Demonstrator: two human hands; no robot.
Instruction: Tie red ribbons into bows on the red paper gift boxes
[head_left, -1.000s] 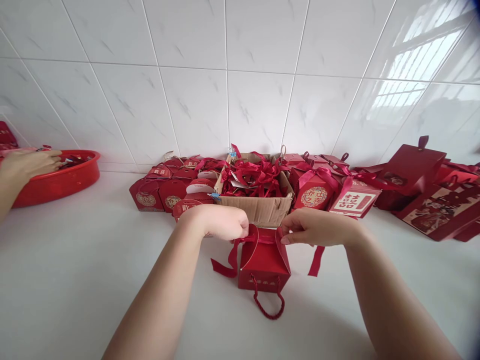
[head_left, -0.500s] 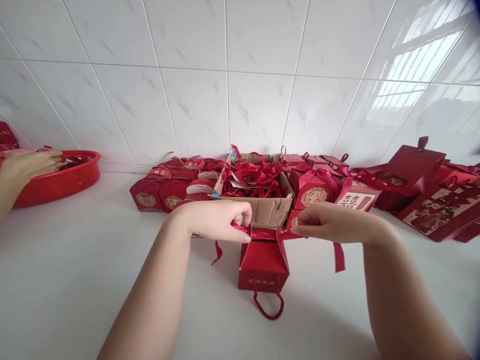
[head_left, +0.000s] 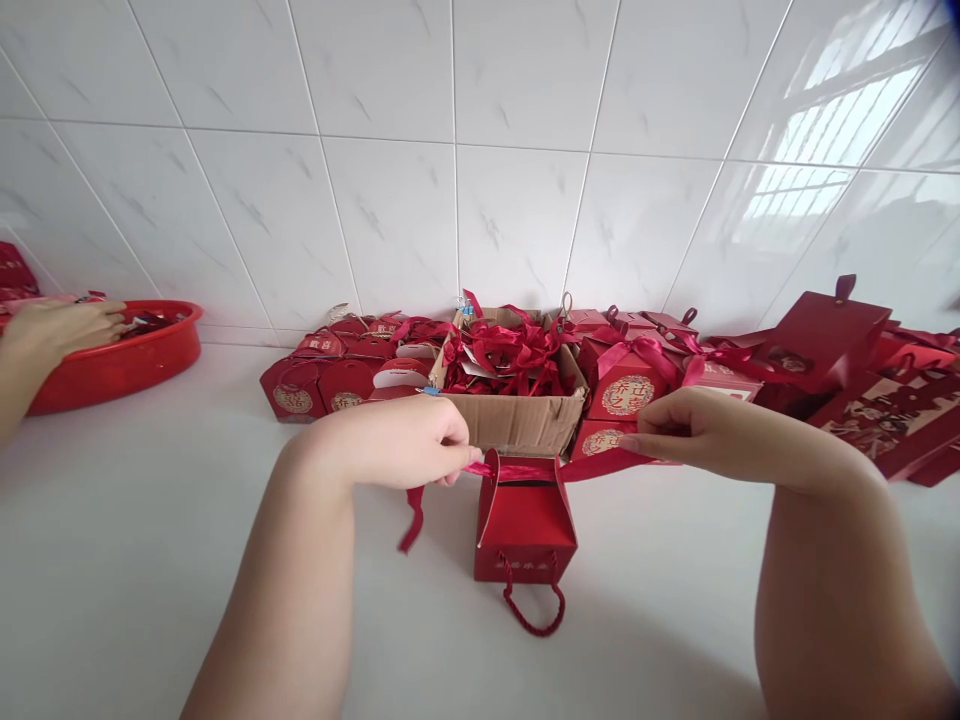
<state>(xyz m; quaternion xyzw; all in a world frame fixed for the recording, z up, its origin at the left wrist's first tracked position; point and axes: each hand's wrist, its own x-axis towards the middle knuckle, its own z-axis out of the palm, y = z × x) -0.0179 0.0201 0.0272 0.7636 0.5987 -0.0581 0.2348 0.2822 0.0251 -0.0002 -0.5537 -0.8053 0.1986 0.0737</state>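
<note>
A small red gift box (head_left: 526,535) stands upright on the white table, its twisted cord handle (head_left: 541,630) hanging at the front. A red ribbon (head_left: 525,472) runs across the top of the box and out past both sides. My left hand (head_left: 420,440) pinches the ribbon just left of the box, and a loose tail drops below the fingers. On the other side, my right hand (head_left: 694,435) is closed on the ribbon's right part, which is stretched out from the box. Both hands are apart from the box itself.
Behind the box stands a cardboard box (head_left: 525,425) full of red ribbons. Red gift boxes (head_left: 296,395) are grouped to its left, and more boxes (head_left: 626,390) to its right. Red bags (head_left: 832,340) lie far right. At left, another person's hand (head_left: 67,325) reaches into a red basin (head_left: 127,375).
My hands have moved apart, the left one leftward and the right one rightward, drawing the ribbon out further on both sides. The gift box has hardly shifted.
</note>
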